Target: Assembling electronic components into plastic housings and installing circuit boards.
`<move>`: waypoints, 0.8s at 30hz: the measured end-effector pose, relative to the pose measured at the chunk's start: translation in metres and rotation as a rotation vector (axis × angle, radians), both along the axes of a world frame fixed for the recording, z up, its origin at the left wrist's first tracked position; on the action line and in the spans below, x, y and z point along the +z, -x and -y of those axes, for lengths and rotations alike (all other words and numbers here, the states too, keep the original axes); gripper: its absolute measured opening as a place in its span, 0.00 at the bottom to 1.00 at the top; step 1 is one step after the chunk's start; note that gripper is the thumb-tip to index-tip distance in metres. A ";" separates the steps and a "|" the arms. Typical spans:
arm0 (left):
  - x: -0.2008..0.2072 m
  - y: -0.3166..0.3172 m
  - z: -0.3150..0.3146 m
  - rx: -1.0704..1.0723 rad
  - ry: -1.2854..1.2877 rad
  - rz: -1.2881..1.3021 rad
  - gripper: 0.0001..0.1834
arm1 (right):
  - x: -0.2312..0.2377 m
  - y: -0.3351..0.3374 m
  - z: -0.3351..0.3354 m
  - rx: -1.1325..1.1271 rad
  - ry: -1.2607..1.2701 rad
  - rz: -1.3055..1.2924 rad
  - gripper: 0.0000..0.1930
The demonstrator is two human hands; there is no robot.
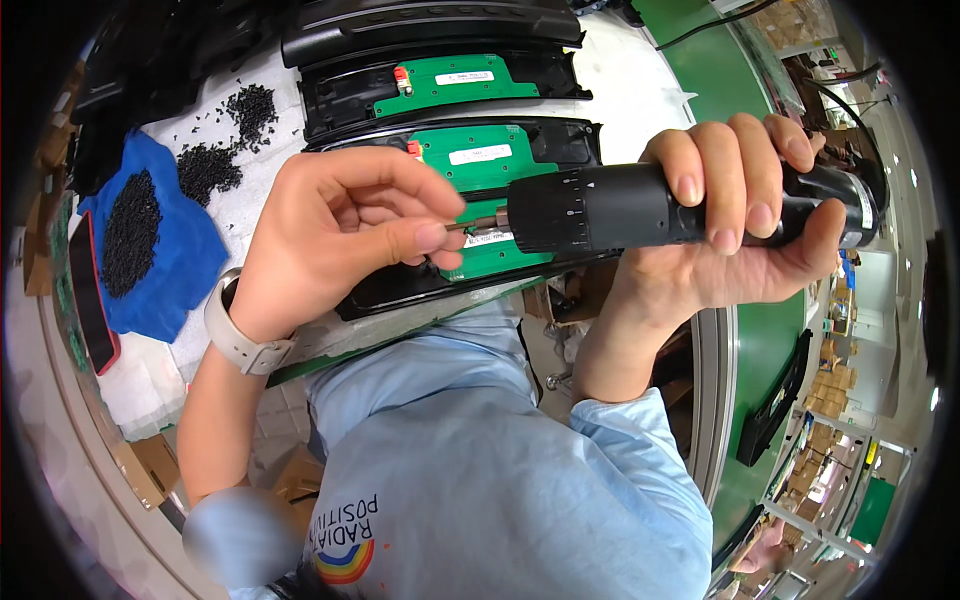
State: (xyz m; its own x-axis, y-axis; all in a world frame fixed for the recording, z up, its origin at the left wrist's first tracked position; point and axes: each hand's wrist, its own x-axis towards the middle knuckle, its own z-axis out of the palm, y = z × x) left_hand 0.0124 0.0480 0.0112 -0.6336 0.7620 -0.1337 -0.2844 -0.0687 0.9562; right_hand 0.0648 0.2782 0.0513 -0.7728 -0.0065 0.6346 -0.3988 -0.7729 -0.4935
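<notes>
Holding the black electric screwdriver [640, 205] firmly in our right hand [740, 230], we pinch its bit [478, 224] with our left hand [340, 235] fingertips, above the green circuit board [490, 160] in its black housing [400, 295].

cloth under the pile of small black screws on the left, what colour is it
Blue. The cloth lies on the white bench, seen best in the head view.

Black screwdriver [640, 205], green circuit board [480, 160]

Black electric screwdriver [640, 208] in right hand [740, 230], left hand [340, 235] at bit
</notes>
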 end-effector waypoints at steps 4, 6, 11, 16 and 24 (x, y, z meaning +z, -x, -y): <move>0.001 -0.014 -0.009 0.145 0.026 -0.268 0.22 | 0.011 -0.002 -0.022 -0.008 -0.146 0.070 0.18; -0.007 -0.006 -0.008 0.250 0.238 -1.170 0.20 | 0.016 -0.006 -0.038 -0.159 -0.282 0.080 0.18; -0.004 0.023 0.018 0.648 0.748 -1.499 0.10 | 0.010 -0.005 -0.050 -0.403 -0.435 0.066 0.15; -0.012 0.051 0.071 0.555 1.317 -1.404 0.13 | 0.005 -0.001 -0.051 -0.413 -0.429 0.074 0.14; -0.023 0.067 0.075 0.469 1.211 -1.138 0.12 | 0.005 0.006 -0.046 -0.405 -0.453 0.108 0.10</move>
State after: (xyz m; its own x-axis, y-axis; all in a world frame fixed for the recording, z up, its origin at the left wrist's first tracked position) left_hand -0.0549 -0.0265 -0.0114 -0.9305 0.3125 0.1909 0.3502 0.9119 0.2140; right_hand 0.0591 0.3244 0.0568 -0.8298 0.0501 0.5558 -0.5465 -0.2742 -0.7913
